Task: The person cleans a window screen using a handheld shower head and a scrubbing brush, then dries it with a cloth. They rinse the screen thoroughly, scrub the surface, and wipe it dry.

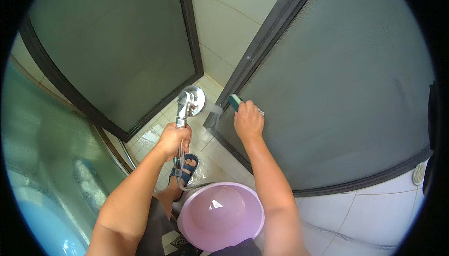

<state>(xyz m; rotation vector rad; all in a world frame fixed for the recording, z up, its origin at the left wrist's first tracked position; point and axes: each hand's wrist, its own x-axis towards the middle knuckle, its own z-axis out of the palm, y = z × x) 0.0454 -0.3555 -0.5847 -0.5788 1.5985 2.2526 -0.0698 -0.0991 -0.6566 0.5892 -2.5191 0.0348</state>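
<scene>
My left hand (174, 141) grips a chrome handheld shower head (191, 103) by its handle. Water sprays from the shower face toward the lower corner of a dark-framed door with a frosted panel (333, 91). Against that panel, close to the frame's inner edge, my right hand (249, 121) holds a scrubbing brush (235, 101) with a dark green back; its bristle side is mostly hidden. From the shower handle a metal hose (189, 188) runs down behind a pink plastic basin (221, 217) near my legs.
On the left stands another dark-framed frosted panel (115, 52), beside a greenish glass shower screen (45, 126). Wet tiles (151, 136) cover the floor around my sandalled foot (189, 166). At lower left shows a blue rounded object (45, 221). More hose (350, 240) trails at lower right, and a floor drain (180, 242) lies beside the basin.
</scene>
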